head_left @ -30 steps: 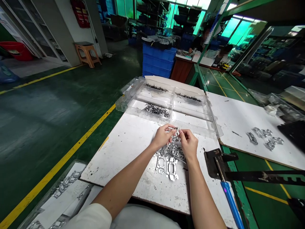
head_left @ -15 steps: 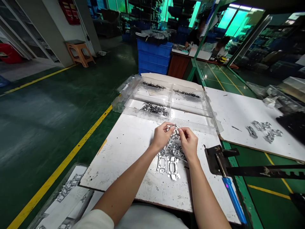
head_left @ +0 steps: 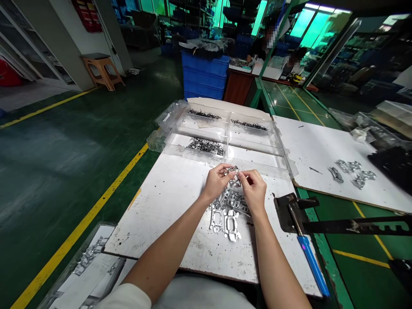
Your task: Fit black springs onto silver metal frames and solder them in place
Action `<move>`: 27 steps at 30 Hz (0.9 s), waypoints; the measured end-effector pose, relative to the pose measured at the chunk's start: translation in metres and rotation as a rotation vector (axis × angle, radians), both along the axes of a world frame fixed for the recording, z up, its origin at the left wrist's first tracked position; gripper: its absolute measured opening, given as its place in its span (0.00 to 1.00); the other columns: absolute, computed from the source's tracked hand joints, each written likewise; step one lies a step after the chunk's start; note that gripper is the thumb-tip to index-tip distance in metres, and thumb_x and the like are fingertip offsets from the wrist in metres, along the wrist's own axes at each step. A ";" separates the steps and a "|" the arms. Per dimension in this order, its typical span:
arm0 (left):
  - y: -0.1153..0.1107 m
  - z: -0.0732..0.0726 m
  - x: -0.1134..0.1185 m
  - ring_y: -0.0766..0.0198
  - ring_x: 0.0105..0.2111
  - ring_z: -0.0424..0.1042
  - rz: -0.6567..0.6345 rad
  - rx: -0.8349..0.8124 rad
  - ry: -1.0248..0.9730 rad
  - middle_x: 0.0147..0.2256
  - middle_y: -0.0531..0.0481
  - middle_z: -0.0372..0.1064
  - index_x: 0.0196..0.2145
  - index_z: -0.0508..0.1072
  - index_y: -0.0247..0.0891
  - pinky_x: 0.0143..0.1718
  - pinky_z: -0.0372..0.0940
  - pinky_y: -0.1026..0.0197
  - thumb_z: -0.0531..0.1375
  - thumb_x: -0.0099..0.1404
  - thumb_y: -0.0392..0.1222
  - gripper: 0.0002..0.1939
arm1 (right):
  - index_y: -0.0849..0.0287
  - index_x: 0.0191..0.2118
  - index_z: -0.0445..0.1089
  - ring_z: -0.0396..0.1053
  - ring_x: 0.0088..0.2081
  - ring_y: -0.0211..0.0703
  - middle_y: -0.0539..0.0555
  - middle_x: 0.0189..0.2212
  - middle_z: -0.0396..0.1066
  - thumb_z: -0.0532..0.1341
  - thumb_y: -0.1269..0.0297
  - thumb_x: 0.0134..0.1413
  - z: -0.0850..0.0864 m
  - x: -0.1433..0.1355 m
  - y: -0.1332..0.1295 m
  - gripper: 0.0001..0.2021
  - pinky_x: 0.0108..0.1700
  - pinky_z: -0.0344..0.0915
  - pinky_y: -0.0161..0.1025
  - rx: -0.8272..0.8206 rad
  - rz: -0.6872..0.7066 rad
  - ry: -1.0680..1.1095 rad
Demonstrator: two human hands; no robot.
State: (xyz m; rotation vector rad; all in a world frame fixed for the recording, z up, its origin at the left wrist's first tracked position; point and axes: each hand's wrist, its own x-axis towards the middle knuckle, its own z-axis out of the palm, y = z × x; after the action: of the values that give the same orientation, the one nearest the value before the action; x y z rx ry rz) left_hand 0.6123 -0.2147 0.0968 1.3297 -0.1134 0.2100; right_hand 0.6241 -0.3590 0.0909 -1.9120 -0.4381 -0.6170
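Observation:
Between my two hands, above the white tabletop (head_left: 167, 193), is a silvery metal frame part (head_left: 234, 178). My left hand (head_left: 216, 182) pinches its left side with thumb and fingers. The fingers of my right hand (head_left: 253, 189) are pressed together at its upper right edge; any small piece between them is too small to make out. More silvery frame parts (head_left: 231, 225) lie in a loose pile below and between my wrists. Beyond my hands sits a clear divided tray (head_left: 228, 135) with small black pieces (head_left: 206, 146) in three compartments.
A blue-handled tool (head_left: 312, 264) and a black metal bracket (head_left: 286, 210) are at the table's right edge. More silvery parts (head_left: 358, 174) lie on the right-hand board. Blue crates (head_left: 206, 73) stand behind the tray. Two people are at a far bench. Another parts tray (head_left: 93, 262) is at lower left.
The whole view has shifted slightly, so the surroundings appear a little further left. Both hands remain at the same metal part, with only a slight change of finger position.

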 end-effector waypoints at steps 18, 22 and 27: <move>0.002 -0.003 -0.001 0.70 0.25 0.57 0.078 0.132 -0.106 0.26 0.54 0.60 0.42 0.77 0.34 0.25 0.53 0.66 0.68 0.59 0.46 0.16 | 0.59 0.29 0.75 0.50 0.23 0.34 0.45 0.20 0.57 0.71 0.52 0.48 0.001 0.006 -0.006 0.14 0.27 0.48 0.37 0.301 0.191 0.325; 0.003 -0.002 -0.002 0.70 0.24 0.56 0.067 0.192 -0.134 0.26 0.53 0.63 0.42 0.78 0.35 0.24 0.52 0.66 0.68 0.60 0.47 0.15 | 0.59 0.28 0.74 0.48 0.21 0.32 0.44 0.18 0.55 0.73 0.52 0.44 0.006 0.004 -0.005 0.16 0.24 0.44 0.36 0.355 0.230 0.407; 0.002 -0.003 -0.002 0.70 0.24 0.55 0.081 0.218 -0.165 0.30 0.51 0.68 0.40 0.79 0.36 0.24 0.52 0.65 0.67 0.60 0.47 0.14 | 0.59 0.27 0.73 0.47 0.20 0.31 0.43 0.18 0.55 0.74 0.52 0.43 0.007 0.002 -0.007 0.16 0.23 0.43 0.35 0.363 0.272 0.437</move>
State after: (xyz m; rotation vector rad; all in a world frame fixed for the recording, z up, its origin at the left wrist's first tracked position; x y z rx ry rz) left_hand 0.6100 -0.2122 0.0934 1.5341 -0.2270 0.3842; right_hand 0.6265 -0.3662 0.0976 -1.5455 -0.2734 -0.0818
